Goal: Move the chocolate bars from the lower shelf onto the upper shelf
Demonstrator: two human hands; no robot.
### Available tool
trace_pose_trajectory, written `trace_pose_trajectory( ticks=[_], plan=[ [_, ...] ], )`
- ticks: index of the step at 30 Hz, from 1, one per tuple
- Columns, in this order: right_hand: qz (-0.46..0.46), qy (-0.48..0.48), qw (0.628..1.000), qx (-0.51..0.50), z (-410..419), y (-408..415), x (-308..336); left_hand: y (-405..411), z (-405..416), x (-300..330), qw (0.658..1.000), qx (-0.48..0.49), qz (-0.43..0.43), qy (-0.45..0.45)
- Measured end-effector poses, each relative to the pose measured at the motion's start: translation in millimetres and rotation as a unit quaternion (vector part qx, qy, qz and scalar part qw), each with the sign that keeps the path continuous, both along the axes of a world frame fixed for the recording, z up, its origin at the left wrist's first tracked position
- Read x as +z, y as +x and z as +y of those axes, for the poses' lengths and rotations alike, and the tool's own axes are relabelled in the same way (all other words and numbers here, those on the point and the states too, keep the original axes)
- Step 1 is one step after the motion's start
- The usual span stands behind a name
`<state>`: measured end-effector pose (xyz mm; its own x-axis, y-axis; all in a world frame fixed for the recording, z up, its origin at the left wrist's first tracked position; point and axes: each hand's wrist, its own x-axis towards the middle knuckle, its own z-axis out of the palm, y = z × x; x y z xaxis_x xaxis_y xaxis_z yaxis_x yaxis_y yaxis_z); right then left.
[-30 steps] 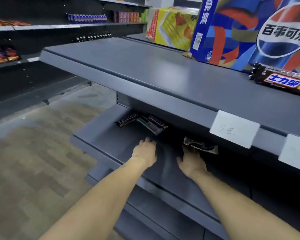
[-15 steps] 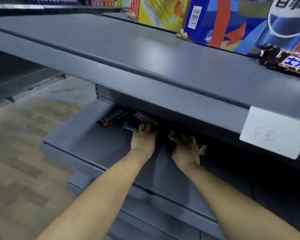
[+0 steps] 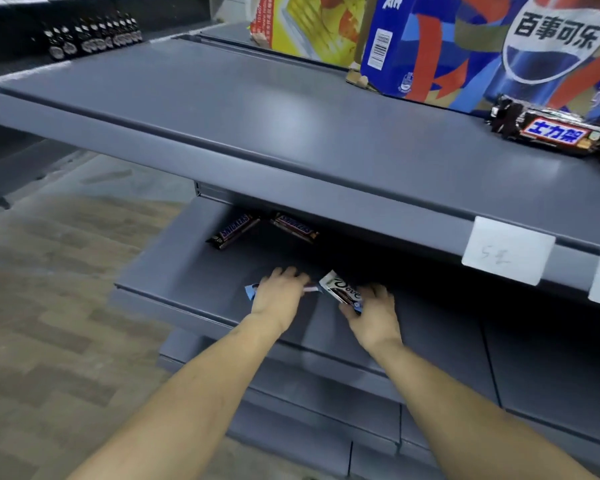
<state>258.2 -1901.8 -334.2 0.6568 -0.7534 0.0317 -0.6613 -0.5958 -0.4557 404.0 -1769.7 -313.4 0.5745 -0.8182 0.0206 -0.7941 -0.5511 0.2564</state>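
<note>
My left hand (image 3: 278, 299) is closed around a blue-wrapped chocolate bar (image 3: 250, 292) whose ends stick out on both sides. My right hand (image 3: 374, 313) grips a white and brown Dove bar (image 3: 340, 289). Both hands hover over the front of the grey lower shelf (image 3: 174, 271). Two Snickers bars (image 3: 234, 230) (image 3: 293, 227) lie further back on that shelf, partly under the upper shelf (image 3: 257, 126). On the upper shelf at the right rests a pile of Snickers bars (image 3: 551, 131).
A large Pepsi carton (image 3: 499, 46) and a yellow box (image 3: 305, 22) stand at the back of the upper shelf. White price tags (image 3: 506, 251) hang on its front edge. Dark bottles (image 3: 90, 38) line a far shelf; wooden floor lies to the left.
Both hands reached in under the upper shelf, closed on one bar each, and have drawn back toward the front edge with the bars in them.
</note>
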Motion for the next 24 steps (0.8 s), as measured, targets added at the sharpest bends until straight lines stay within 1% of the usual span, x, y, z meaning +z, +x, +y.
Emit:
trace_pose_trajectory(
  ticks=[2,6,9,12,15,17,20,24],
  plan=[
    [0.031,-0.016,0.999,-0.018,6,-14,-1,-5,5,4,1.000,0.010,-0.005,0.004],
    [0.041,-0.003,0.999,0.001,16,-26,10,-11,16,6,1.000,0.019,-0.005,0.007],
    [0.054,-0.014,0.998,0.023,21,-34,17,-8,21,5,0.998,0.041,-0.038,0.010],
    [0.065,-0.024,0.997,0.023,21,-44,20,-2,26,-2,0.997,0.049,-0.059,0.007],
    [0.062,-0.010,0.998,0.008,19,-49,18,4,35,-14,0.997,0.048,-0.027,-0.047],
    [0.060,-0.004,0.998,-0.004,18,-49,15,8,43,-21,0.996,0.035,-0.021,-0.073],
    [0.064,0.001,0.998,-0.019,19,-45,12,14,56,-26,0.995,0.025,-0.027,-0.088],
    [0.070,-0.016,0.996,-0.046,27,-42,11,9,56,-15,0.995,0.014,0.004,-0.094]
  ],
)
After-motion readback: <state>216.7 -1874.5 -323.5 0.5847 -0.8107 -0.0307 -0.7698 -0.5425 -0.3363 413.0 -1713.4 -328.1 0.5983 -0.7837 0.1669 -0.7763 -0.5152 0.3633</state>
